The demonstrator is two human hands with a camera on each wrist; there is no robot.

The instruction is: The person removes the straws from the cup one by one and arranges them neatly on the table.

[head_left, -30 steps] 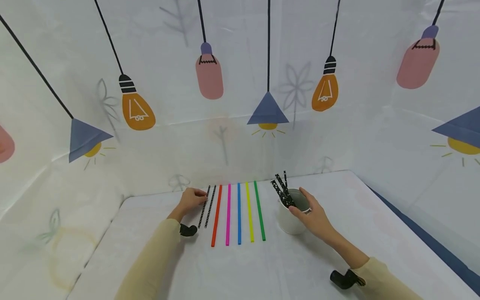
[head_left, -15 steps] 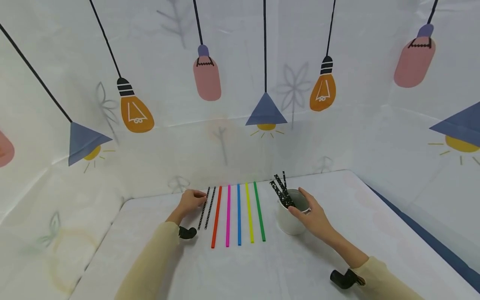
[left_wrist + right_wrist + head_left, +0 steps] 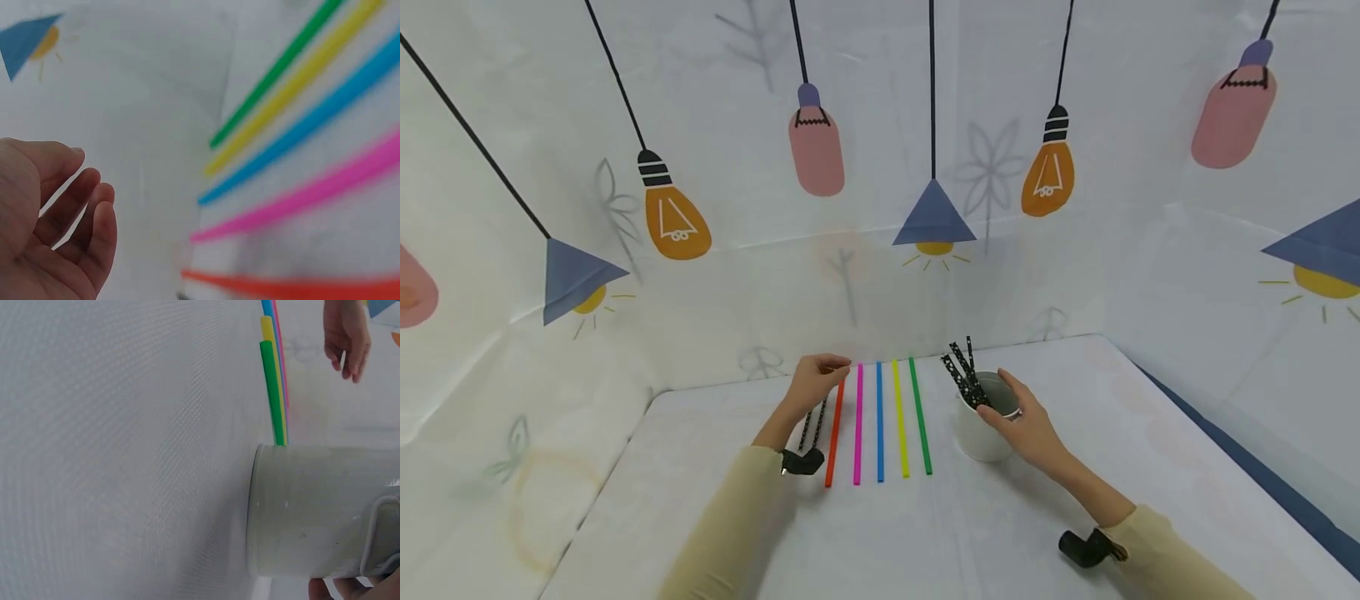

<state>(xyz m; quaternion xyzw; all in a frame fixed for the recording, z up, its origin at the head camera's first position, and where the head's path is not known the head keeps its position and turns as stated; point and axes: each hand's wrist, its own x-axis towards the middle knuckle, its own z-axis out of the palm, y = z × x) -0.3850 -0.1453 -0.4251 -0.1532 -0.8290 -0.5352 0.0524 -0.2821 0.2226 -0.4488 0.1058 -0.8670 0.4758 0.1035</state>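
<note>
My left hand (image 3: 808, 390) hovers over the far ends of two black straws (image 3: 819, 423) with white dots and the red straw (image 3: 833, 442). Nothing lies between its loosely bent fingers, as the left wrist view shows. To the right lie a pink straw (image 3: 858, 433), a blue straw (image 3: 880, 425), a yellow straw (image 3: 900, 425) and a green straw (image 3: 921, 421), side by side. My right hand (image 3: 1033, 429) grips a white bucket (image 3: 976, 442) by its right side. Several black dotted straws (image 3: 964, 379) lean inside it, their lower ends hidden.
A white cloth covers the table (image 3: 880, 542). Behind it hangs a white curtain (image 3: 760, 292) printed with lamps and bulbs. Black camera mounts (image 3: 802, 462) sit at both wrists.
My left hand has left the leftmost black dotted straw and moved right and slightly up, now partly covering both dotted straws. The right hand still holds the bucket in place.
</note>
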